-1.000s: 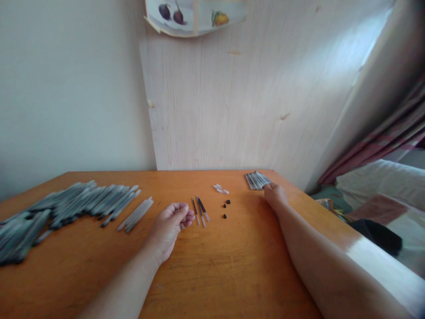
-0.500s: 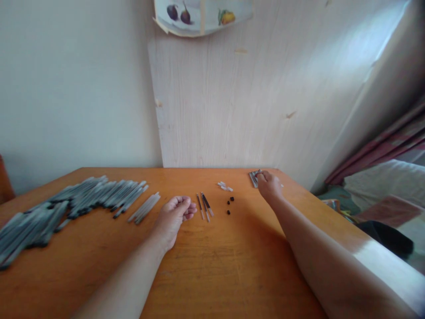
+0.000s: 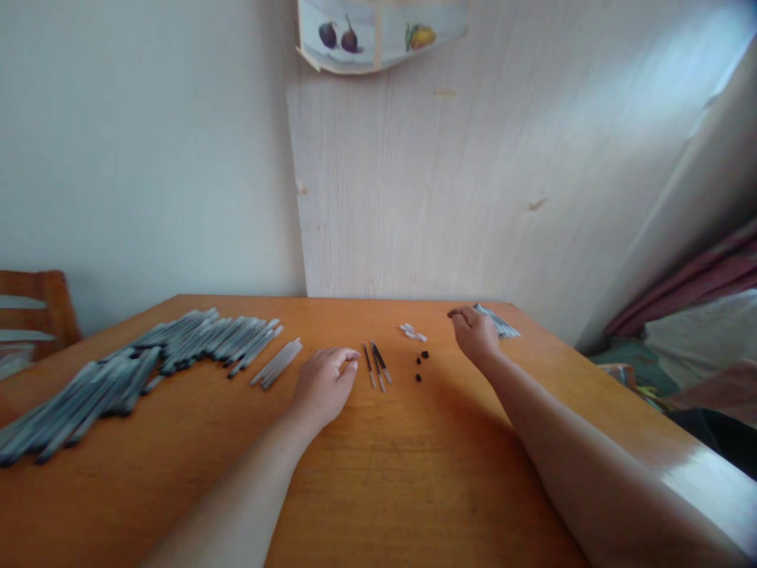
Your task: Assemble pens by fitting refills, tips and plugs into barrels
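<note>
My left hand [image 3: 328, 383] hovers over the middle of the table, its fingers curled and thumb near the index finger; nothing shows in it. Just right of it lie three slim dark pen pieces [image 3: 378, 367] with pale ends. To its left is a small row of translucent pen tubes [image 3: 277, 363]. My right hand [image 3: 476, 333] is farther right, fingers stretched leftward with nothing visible in them. Beside and partly behind it lies a bundle of grey pens [image 3: 500, 319]. Between the hands are several small white pieces [image 3: 412, 332] and a few small black pieces [image 3: 419, 360].
A large heap of grey pens with black ends [image 3: 195, 343] spreads over the left of the orange wooden table [image 3: 384, 489]. A wooden chair [image 3: 56, 304] stands behind at left. The wall bears a fruit picture [image 3: 378, 35]. Cloth [image 3: 703, 327] lies beyond the right edge.
My right hand has drawn back leftward from the grey pen bundle, uncovering more of it, and its fingers have straightened. My left hand has turned palm down. The view has shifted left.
</note>
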`<state>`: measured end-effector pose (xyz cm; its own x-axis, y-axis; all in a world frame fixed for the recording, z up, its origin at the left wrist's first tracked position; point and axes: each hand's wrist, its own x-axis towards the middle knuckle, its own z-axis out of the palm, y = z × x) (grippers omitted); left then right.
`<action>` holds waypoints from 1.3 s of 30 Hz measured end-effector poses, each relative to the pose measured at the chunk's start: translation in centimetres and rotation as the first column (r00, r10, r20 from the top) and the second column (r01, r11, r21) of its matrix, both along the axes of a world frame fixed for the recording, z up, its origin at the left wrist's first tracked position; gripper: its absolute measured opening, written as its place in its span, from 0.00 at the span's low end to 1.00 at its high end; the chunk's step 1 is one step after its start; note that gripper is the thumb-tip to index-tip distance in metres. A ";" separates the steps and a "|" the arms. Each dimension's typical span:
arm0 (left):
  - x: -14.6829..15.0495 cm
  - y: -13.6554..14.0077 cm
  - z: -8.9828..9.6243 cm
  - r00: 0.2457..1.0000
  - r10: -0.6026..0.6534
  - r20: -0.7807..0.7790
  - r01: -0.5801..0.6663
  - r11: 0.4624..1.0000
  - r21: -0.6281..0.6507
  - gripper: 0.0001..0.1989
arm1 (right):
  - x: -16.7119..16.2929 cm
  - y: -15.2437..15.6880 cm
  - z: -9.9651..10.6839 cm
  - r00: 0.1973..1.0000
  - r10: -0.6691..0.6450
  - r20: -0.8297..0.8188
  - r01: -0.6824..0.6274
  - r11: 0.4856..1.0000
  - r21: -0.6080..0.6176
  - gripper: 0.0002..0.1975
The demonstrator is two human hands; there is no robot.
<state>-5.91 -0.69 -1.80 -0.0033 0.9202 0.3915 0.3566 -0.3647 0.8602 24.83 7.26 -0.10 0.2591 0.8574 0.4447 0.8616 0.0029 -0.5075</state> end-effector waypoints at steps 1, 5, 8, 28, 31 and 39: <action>-0.5 0.2 0.1 0.998 0.064 -0.019 -0.064 0.998 0.012 0.06 | -0.1 -0.1 0.0 1.000 0.012 0.003 -0.012 1.000 0.000 0.18; -3.2 1.1 0.4 0.900 0.337 -0.279 -0.324 0.942 0.092 0.05 | -0.5 -0.3 0.0 0.999 0.049 0.015 -0.048 0.999 -0.014 0.17; -5.1 1.1 0.6 0.703 0.468 -0.536 -0.456 0.874 0.165 0.09 | -0.7 -0.4 0.0 0.998 0.066 0.024 -0.066 0.998 -0.008 0.17; -6.6 0.6 1.0 0.366 0.421 -0.830 -0.675 0.734 0.074 0.12 | -0.8 -0.3 -0.5 0.985 0.151 0.089 -0.158 0.984 0.082 0.17; -6.4 0.5 1.2 0.362 0.398 -0.843 -0.672 0.738 0.060 0.13 | -0.9 -0.4 -0.4 0.985 0.149 0.089 -0.157 0.983 0.096 0.17; -6.4 0.6 1.2 0.394 0.392 -0.831 -0.653 0.756 0.047 0.11 | -1.1 -0.7 0.0 0.985 0.158 0.075 -0.165 0.982 0.089 0.16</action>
